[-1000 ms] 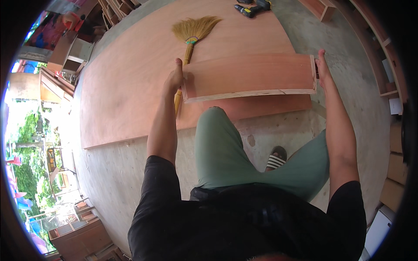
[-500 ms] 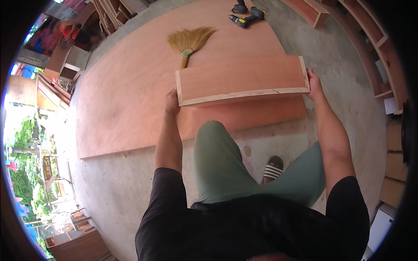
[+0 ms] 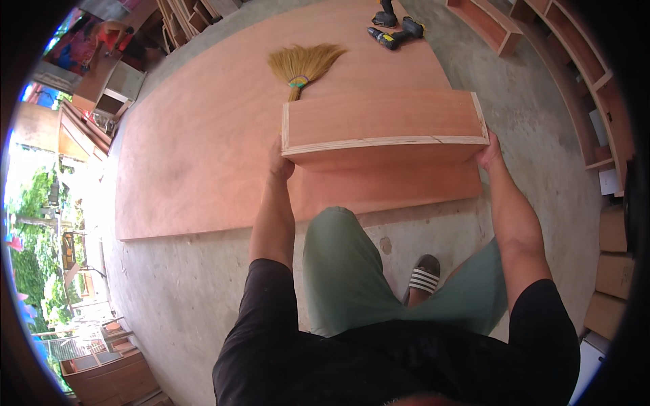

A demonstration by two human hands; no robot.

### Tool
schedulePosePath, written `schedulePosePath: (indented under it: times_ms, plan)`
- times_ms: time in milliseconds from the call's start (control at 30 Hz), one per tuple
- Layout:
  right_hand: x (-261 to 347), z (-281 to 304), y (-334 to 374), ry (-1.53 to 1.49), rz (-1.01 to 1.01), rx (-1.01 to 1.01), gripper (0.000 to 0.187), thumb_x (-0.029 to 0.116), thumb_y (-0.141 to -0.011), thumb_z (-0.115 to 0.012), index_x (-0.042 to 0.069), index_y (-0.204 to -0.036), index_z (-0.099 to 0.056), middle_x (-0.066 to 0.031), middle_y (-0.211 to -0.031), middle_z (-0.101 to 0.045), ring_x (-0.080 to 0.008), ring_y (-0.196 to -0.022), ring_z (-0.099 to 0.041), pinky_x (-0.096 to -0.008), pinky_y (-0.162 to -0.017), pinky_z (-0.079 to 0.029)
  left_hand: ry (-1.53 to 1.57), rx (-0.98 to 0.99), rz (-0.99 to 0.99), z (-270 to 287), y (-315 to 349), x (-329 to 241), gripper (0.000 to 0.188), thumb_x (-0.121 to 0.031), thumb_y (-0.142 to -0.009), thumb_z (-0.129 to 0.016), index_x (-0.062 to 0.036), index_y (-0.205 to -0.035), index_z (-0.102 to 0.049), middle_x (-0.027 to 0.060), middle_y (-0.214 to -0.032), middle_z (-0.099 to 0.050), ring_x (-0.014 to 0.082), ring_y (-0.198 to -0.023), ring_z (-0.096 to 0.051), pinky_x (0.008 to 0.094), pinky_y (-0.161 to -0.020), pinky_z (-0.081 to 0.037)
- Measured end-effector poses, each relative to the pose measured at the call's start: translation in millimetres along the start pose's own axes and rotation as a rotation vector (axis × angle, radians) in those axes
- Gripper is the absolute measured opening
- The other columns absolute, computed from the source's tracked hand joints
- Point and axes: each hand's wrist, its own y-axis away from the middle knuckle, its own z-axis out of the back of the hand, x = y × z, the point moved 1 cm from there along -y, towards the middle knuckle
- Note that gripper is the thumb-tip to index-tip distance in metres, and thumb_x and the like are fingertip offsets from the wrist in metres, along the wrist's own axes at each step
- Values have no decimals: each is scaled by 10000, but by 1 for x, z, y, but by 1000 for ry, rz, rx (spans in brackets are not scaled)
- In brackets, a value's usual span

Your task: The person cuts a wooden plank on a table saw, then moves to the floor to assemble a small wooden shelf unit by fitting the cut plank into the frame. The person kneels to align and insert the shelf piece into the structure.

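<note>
A long, shallow wooden drawer-like box (image 3: 382, 122) with pale plywood edges is held level between my two hands, over the near right part of a large reddish plywood sheet (image 3: 196, 162). My left hand (image 3: 281, 161) grips its left end, fingers partly hidden behind and under it. At the right end my right hand (image 3: 489, 150) is closed on the lower corner. Just beyond the box lies a straw hand broom (image 3: 305, 68), its handle partly covered by the box.
Two cordless power tools, a drill (image 3: 396, 34) and an upright driver (image 3: 384, 15), rest at the sheet's far right. Wooden shelf frames (image 3: 575, 88) line the right, with cardboard boxes (image 3: 615, 274) nearer. At far left another person (image 3: 112, 37) works by a cabinet (image 3: 122, 88).
The box has tilted so that more of its near side shows, and both hands have shifted lower on its ends. The whole view has moved slightly.
</note>
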Motion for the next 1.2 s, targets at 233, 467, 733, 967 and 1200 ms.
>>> schedulePosePath:
  times_ms: [233, 467, 733, 967, 1200]
  plan:
    - [-4, 24, -14, -82, 43, -91, 451, 354, -983, -455, 41, -1264, -616, -151, -1322, -614, -309, -1241, -544, -459, -1084, -405, -25, 32, -7, -21, -1, 8, 458, -309, -1051, -424, -26, -1405, -491, 95, -1377, -574, 218, -1264, -542, 362, -1054, -443]
    - [-13, 5, 4, -62, 25, -112, 450, 349, -991, -424, 60, -1286, -602, -142, -1324, -616, -305, -1247, -551, -448, -1081, -409, 23, -17, -67, 1, -2, 23, 517, -392, -1024, -427, -51, -1405, -504, 80, -1386, -573, 229, -1303, -505, 390, -1101, -390]
    - [14, -6, 26, 93, -15, -10, 430, 377, -1018, -417, 98, -1283, -610, -108, -1279, -647, -240, -1177, -599, -416, -1034, -449, 91, 11, 57, 5, -5, 10, 513, -406, -1015, -386, -71, -1372, -537, 89, -1399, -566, 260, -1319, -481, 435, -1129, -362]
    - [38, -29, 58, 347, 7, -23, 792, 694, -986, -289, 69, -1421, -505, -93, -1398, -566, -248, -1303, -504, -425, -1077, -400, -29, -84, 321, -65, 22, -66, 608, -424, -977, -287, -42, -1388, -523, 152, -1443, -523, 355, -1353, -450, 552, -1145, -315]
    - [52, -31, 69, 481, 64, -59, 959, 783, -939, -226, 52, -1557, -269, -170, -1611, -272, -285, -1502, -210, -460, -1205, -170, -90, -129, 447, -82, 40, -77, 664, -469, -965, -266, -48, -1433, -481, 151, -1483, -479, 368, -1396, -400, 571, -1155, -276]
